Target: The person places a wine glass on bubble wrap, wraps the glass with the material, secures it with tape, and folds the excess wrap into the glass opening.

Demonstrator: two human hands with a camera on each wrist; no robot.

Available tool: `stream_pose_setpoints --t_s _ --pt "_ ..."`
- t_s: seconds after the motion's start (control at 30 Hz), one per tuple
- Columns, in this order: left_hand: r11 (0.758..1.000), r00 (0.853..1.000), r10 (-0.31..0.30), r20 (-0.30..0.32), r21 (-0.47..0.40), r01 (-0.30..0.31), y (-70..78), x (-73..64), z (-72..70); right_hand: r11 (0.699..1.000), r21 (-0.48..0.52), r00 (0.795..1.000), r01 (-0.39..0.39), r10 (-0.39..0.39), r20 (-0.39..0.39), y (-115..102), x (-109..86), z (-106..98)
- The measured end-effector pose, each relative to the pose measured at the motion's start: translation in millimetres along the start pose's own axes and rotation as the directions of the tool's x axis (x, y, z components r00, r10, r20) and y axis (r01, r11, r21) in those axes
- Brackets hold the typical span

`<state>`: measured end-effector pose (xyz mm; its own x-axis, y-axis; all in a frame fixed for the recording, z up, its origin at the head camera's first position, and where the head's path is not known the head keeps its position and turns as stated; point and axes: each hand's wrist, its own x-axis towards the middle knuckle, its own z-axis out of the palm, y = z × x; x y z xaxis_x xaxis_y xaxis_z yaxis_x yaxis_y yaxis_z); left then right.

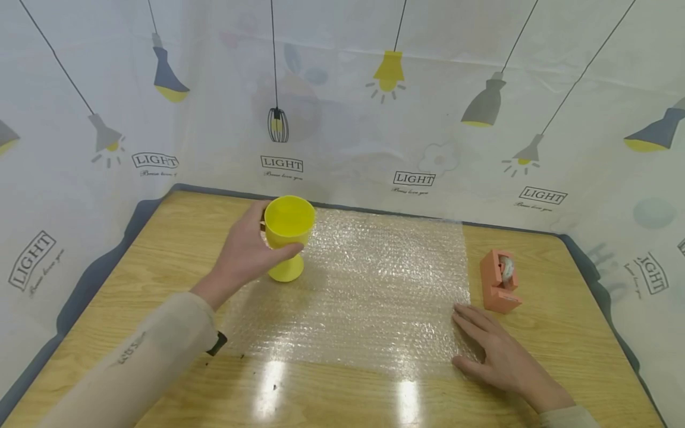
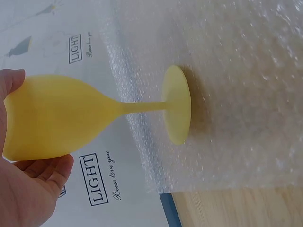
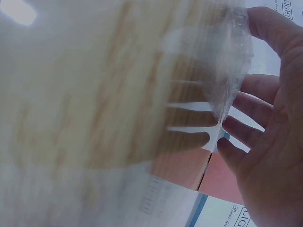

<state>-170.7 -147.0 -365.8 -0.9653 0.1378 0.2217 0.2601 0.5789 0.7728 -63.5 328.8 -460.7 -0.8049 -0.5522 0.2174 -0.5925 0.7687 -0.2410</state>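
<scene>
1. Straight in on the left hand [image 1: 248, 246]: gripping the yellow goblet [image 1: 286, 233] round its bowl, with thumb along the near side and fingers curled behind.
2. Holding it upright, mouth up, above the left part of the wrap [image 1: 374, 285], with stem and round foot in full sight from the left wrist; cannot tell about contact between foot and wrap.
3. Over to the right hand [image 1: 497, 356]: lying low at the wrap's right edge, with fingers nearly straight and parted a little, thumb apart.
4. Down to the wrap itself: clear, bubbled, spread flat on the wooden tabletop [image 1: 551, 309], glinting all over, reaching close to the back edge.
5. And look right! Just beside the wrap, beyond the right hand: an orange tape dispenser [image 1: 491, 285], loaded with a roll [image 1: 507, 268] of tape.
6. Back along the left arm: a pale sleeve [image 1: 139, 356], with a dark strap [image 1: 217, 344] at the cuff.
7. Behind it all, a pale curtain [image 1: 342, 137], printed with hanging lamps and "LIGHT".
</scene>
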Motion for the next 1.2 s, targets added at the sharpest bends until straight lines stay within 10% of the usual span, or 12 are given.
stream_pose_setpoints --t_s 1.2 --pt "0.997 0.992 0.034 0.124 -0.071 -0.025 38.4 -9.3 54.7 1.000 0.003 1.000 -0.018 0.018 0.023 -1 0.1 -1"
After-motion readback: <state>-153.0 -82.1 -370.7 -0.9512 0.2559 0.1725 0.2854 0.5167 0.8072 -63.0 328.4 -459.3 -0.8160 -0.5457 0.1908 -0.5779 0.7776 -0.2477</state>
